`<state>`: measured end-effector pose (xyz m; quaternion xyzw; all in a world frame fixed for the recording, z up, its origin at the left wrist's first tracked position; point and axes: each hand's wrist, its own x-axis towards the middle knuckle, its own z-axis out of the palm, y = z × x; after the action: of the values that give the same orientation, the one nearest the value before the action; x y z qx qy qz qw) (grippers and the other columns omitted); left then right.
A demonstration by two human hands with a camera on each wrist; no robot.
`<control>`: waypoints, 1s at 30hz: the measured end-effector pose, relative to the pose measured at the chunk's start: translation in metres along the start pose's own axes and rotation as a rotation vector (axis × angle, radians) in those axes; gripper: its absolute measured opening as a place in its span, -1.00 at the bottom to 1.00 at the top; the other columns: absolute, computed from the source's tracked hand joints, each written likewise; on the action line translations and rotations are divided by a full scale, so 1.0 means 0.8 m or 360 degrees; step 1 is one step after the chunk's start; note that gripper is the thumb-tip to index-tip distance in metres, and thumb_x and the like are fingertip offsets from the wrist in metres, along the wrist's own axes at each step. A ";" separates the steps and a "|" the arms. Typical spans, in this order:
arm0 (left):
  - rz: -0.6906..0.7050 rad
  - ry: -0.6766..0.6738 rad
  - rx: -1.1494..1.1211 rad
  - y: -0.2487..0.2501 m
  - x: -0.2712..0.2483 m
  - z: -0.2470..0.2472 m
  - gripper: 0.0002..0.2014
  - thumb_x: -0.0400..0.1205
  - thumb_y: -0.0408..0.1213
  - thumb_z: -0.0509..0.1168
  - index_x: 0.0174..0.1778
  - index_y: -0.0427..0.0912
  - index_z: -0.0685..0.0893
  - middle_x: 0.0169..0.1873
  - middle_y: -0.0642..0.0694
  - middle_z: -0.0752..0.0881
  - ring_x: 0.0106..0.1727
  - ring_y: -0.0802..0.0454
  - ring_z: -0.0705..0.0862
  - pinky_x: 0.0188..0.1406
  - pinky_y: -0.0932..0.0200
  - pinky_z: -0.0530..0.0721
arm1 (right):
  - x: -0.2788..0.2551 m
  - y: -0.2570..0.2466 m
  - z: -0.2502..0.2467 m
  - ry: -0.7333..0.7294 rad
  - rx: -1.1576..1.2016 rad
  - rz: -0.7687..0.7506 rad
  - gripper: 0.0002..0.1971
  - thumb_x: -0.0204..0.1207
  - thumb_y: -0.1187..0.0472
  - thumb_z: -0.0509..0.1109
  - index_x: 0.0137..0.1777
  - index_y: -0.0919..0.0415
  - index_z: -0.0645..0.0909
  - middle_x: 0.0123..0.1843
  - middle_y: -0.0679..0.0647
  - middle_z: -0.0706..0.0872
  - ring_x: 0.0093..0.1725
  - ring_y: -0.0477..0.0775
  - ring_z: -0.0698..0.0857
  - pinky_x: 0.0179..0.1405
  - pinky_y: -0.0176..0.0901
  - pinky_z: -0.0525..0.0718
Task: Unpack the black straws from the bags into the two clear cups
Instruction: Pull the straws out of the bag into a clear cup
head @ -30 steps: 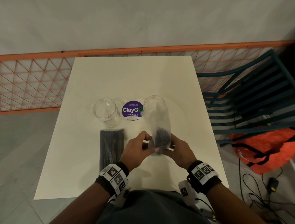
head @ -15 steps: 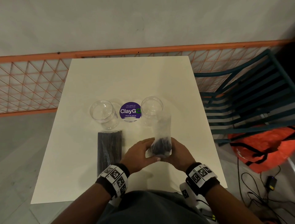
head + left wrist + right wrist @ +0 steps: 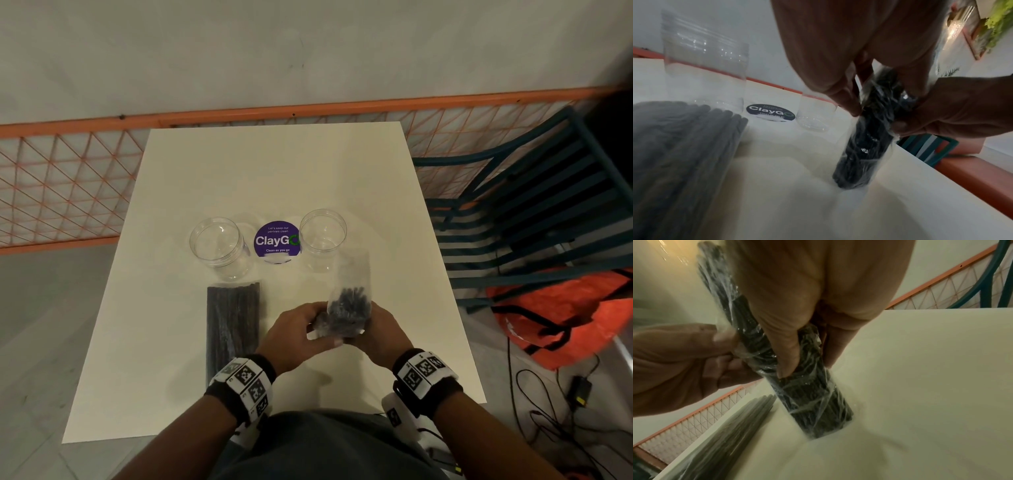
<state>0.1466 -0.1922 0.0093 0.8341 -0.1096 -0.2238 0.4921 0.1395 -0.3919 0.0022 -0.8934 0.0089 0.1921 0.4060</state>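
A clear bag of black straws [image 3: 347,305] stands upright on the white table [image 3: 274,171], its bottom end on the surface [image 3: 854,175] [image 3: 818,410]. My left hand [image 3: 298,337] grips it from the left, my right hand [image 3: 380,334] from the right, both curled round the bundle. The bag's empty top sticks up above the straws. A second bag of straws [image 3: 233,322] lies flat to the left. Two empty clear cups stand beyond: one at the left [image 3: 217,248], one at the right [image 3: 322,238].
A round purple ClayGo sticker [image 3: 276,241] lies between the cups. An orange mesh railing [image 3: 68,178] runs behind the table. A dark teal slatted chair [image 3: 531,212] and an orange bag [image 3: 565,315] are at the right, with cables on the floor.
The bag has come down from a raised hold until its bottom stands on the table, both hands lowering with it. The straws have settled toward the bottom of the bag.
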 end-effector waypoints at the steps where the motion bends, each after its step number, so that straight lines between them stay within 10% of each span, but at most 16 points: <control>1: -0.0008 0.0013 0.0008 0.001 0.001 0.000 -0.44 0.46 0.03 0.56 0.36 0.02 0.61 0.13 0.06 0.79 0.12 0.16 0.76 0.18 0.27 0.74 | -0.001 0.001 0.002 -0.0007 0.0007 0.0004 -0.37 0.33 0.03 0.67 0.38 0.15 0.58 0.26 0.07 0.72 0.22 0.12 0.69 0.19 -0.11 0.63; 8: 0.0070 0.0221 0.0252 -0.007 0.006 0.005 -0.58 0.52 -0.23 0.46 0.27 -0.12 0.54 0.14 -0.03 0.62 0.02 0.02 0.70 0.00 -0.05 0.76 | -0.003 -0.006 -0.001 -0.0080 -0.0174 -0.0004 -0.19 0.32 -0.16 0.62 0.54 -0.04 0.38 0.46 -0.06 0.54 0.37 0.03 0.57 0.31 -0.03 0.60; 11: 0.0018 0.0243 0.0275 -0.009 0.006 0.008 -0.55 0.52 -0.17 0.50 0.31 -0.08 0.57 0.22 0.00 0.65 0.15 0.08 0.67 0.22 0.03 0.70 | -0.009 -0.012 -0.009 -0.0030 0.0258 -0.0169 -0.07 0.24 -0.09 0.70 0.56 -0.27 0.25 0.47 -0.32 0.44 0.31 -0.35 0.54 0.27 -0.44 0.55; 18: 0.0101 0.0057 0.0139 0.002 -0.004 -0.002 -0.13 0.43 0.19 0.43 0.62 -0.06 0.32 0.52 0.03 0.51 0.50 0.11 0.49 0.52 0.07 0.49 | -0.003 -0.013 -0.012 0.0002 0.0178 -0.0068 -0.52 0.35 -0.04 0.65 0.26 -0.13 0.63 0.02 -0.37 0.72 0.05 -0.12 0.71 0.13 -0.11 0.67; 22: 0.0131 0.0148 -0.0114 0.011 -0.006 0.000 -0.19 0.54 0.14 0.38 0.69 0.00 0.25 0.54 0.15 0.52 0.52 0.29 0.50 0.50 0.28 0.46 | -0.003 -0.009 -0.008 -0.0045 0.0106 0.0018 -0.51 0.38 -0.03 0.62 0.28 0.04 0.63 0.03 -0.15 0.70 0.01 -0.03 0.66 -0.03 -0.20 0.53; 26: 0.0224 0.0244 0.0194 0.013 -0.003 0.000 -0.53 0.65 -0.11 0.37 0.51 0.00 0.54 0.25 0.01 0.79 0.26 0.08 0.74 0.26 0.01 0.70 | -0.003 -0.004 -0.006 -0.0032 0.0122 0.0023 -0.38 0.28 0.01 0.69 0.33 -0.10 0.54 0.00 -0.40 0.64 0.06 -0.13 0.67 0.07 -0.30 0.57; 30: 0.0209 0.0177 0.0059 0.009 0.001 0.001 -0.34 0.60 -0.29 0.42 0.62 0.06 0.36 0.45 -0.02 0.60 0.43 0.12 0.60 0.43 0.13 0.61 | -0.007 -0.005 -0.007 0.0024 0.0263 -0.0039 -0.16 0.21 -0.03 0.72 0.47 -0.33 0.38 0.20 -0.49 0.65 0.15 -0.44 0.62 0.10 -0.58 0.51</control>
<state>0.1474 -0.1970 0.0150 0.8452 -0.1408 -0.1423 0.4955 0.1371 -0.3944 0.0104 -0.8583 0.0168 0.1788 0.4807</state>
